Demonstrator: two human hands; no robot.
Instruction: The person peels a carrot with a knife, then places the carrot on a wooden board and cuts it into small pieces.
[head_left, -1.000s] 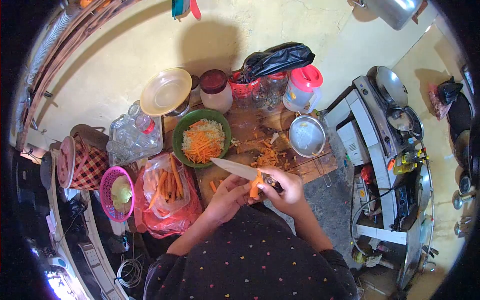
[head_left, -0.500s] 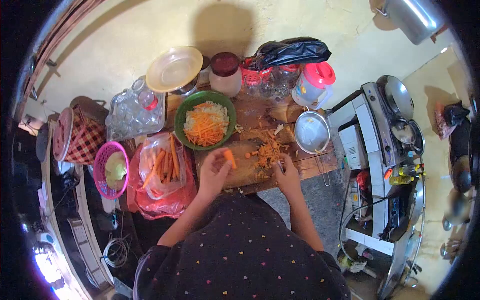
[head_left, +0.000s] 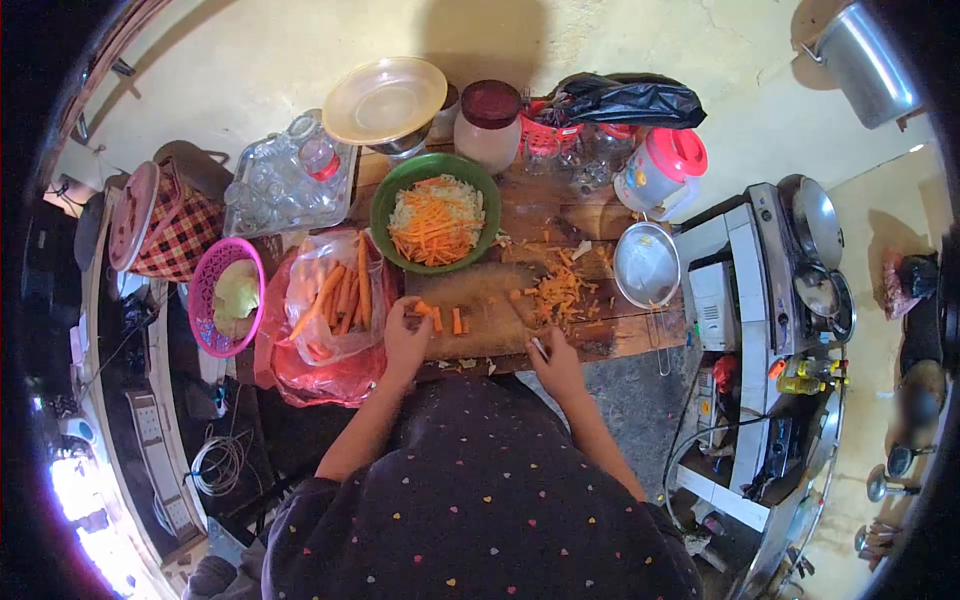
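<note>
My left hand (head_left: pixel 405 338) is at the left edge of the wooden cutting board (head_left: pixel 480 345), its fingers closed at a short carrot piece (head_left: pixel 422 308). Another cut carrot piece (head_left: pixel 458 321) lies just right of it on the board. My right hand (head_left: pixel 557 362) grips a knife (head_left: pixel 540 348) by its handle, the blade pointing up and left over the board. Carrot peelings and scraps (head_left: pixel 562 296) are heaped on the right side. Behind the board, a green bowl (head_left: pixel 383 222) holds carrot strips and pale shreds.
Whole carrots (head_left: pixel 345 298) lie in a plastic bag on red plastic at left. Beside them is a pink basket (head_left: pixel 197 312). A metal strainer (head_left: pixel 646 265) sits at right. Glasses in a tray (head_left: pixel 240 222), a jar (head_left: pixel 488 140) and a pitcher (head_left: pixel 655 172) stand at the back.
My left hand has lowered the carrot chunk to the board, where separate pieces now show. The knife in my right hand has moved left and away from the peelings. The view has shifted.
</note>
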